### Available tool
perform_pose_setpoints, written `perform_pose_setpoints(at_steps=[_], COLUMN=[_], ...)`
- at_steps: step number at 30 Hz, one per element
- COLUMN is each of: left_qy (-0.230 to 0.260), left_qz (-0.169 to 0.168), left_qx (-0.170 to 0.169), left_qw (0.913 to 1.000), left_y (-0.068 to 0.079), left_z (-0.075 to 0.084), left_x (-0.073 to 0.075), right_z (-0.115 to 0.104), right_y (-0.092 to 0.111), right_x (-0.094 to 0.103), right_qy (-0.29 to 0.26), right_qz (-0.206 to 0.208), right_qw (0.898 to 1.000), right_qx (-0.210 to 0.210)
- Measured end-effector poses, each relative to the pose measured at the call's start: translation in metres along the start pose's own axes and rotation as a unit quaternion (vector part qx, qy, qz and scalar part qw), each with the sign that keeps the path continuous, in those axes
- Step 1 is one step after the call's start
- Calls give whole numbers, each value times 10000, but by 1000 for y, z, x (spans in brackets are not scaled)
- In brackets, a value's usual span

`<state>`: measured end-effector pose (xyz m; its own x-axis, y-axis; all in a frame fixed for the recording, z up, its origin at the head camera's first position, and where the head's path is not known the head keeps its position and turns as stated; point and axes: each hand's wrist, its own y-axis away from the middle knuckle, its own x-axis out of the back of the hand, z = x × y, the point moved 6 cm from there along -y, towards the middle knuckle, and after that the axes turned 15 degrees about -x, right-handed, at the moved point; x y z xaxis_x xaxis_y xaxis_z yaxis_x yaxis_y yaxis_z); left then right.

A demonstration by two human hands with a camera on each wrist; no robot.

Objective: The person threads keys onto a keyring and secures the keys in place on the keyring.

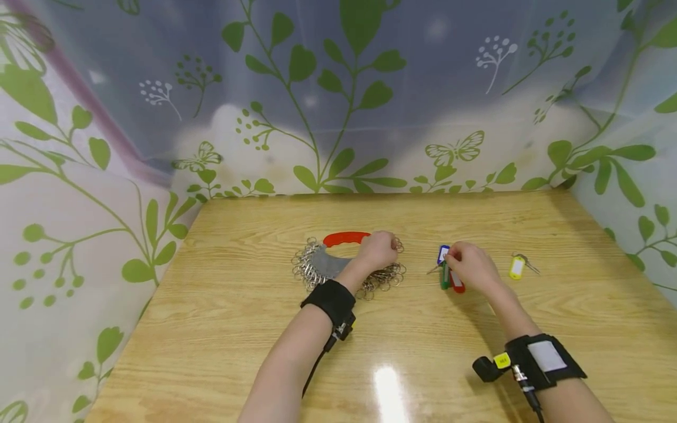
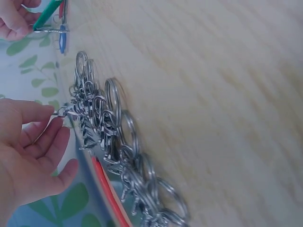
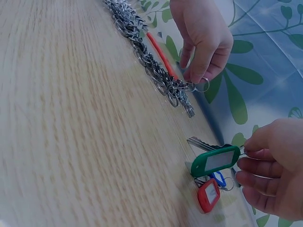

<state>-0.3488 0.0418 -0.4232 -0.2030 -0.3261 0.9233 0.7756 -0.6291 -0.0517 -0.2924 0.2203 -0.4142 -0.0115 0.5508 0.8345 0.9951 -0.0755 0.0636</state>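
Observation:
A grey metal plate (image 1: 327, 265) with a red handle (image 1: 344, 238) lies on the table, its curved edge hung with many metal key rings (image 2: 137, 165). Over its right end, my left hand (image 1: 378, 251) pinches one small ring (image 3: 203, 85) between thumb and fingertip. To the right, my right hand (image 1: 472, 265) pinches the ring of a green key tag (image 3: 215, 161), which tilts beside its key (image 3: 208, 145). Close under it lie a red key tag (image 3: 208, 195) and a blue key tag (image 1: 443, 253).
A yellow key tag (image 1: 516, 268) with a key lies farther right on the wooden table (image 1: 238, 352). A leaf-patterned curtain (image 1: 317, 117) stands behind the table's back edge and along both sides. Cables run from the wrist cameras along both forearms.

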Motion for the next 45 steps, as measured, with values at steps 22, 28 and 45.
perform_pose_setpoints(at_steps=[22, 28, 45], left_qy=[-432, 4, 1030], left_qz=[1035, 1143, 1460], left_qx=[-529, -721, -102], left_qw=[9923, 9908, 9839], left_y=[18, 20, 20], left_z=[-3, -4, -19], left_x=[9, 6, 6], right_z=[-7, -7, -11], right_y=[0, 0, -15], right_x=[-11, -13, -14], right_qy=[-167, -212, -1469], right_qz=[-138, -127, -314], right_qw=[9996, 9994, 9884], right_qx=[204, 226, -207])
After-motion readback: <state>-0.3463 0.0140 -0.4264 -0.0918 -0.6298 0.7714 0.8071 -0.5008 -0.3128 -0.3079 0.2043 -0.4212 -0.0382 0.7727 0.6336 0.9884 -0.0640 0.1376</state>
